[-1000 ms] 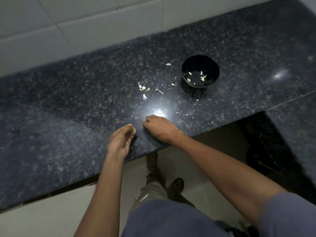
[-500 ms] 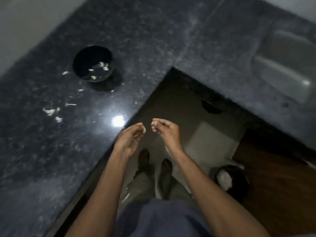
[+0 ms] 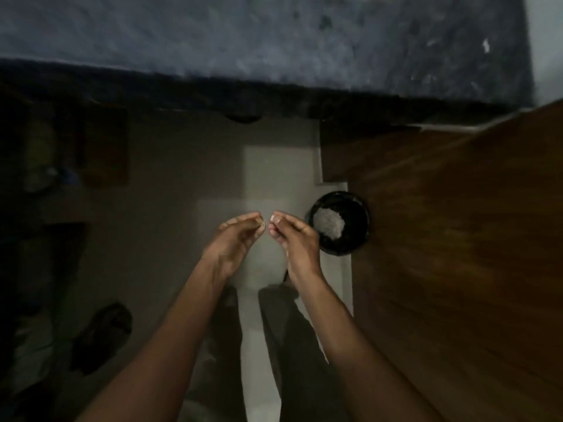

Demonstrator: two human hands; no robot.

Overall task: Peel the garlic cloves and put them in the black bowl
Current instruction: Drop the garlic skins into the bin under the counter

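Note:
My left hand (image 3: 234,239) is held out over the floor, its fingertips pinched on a small pale garlic clove (image 3: 263,222). My right hand (image 3: 297,239) is just to its right, fingers pinched together, its tips a small gap from the clove. Blur hides whether the right hand holds any skin. The black bowl is out of view. Both hands hover left of a round black container (image 3: 353,239) on the floor.
The black container holds a crumpled whitish lump (image 3: 329,225). The dark granite counter (image 3: 274,35) runs across the top, its edge above my hands. A brown wooden panel (image 3: 457,254) fills the right side. A dark sandal (image 3: 100,336) lies on the floor at lower left.
My view has swung from the counter with the bowl down to the floor. Both hands left the counter edge and now hang pinched together beside the floor container.

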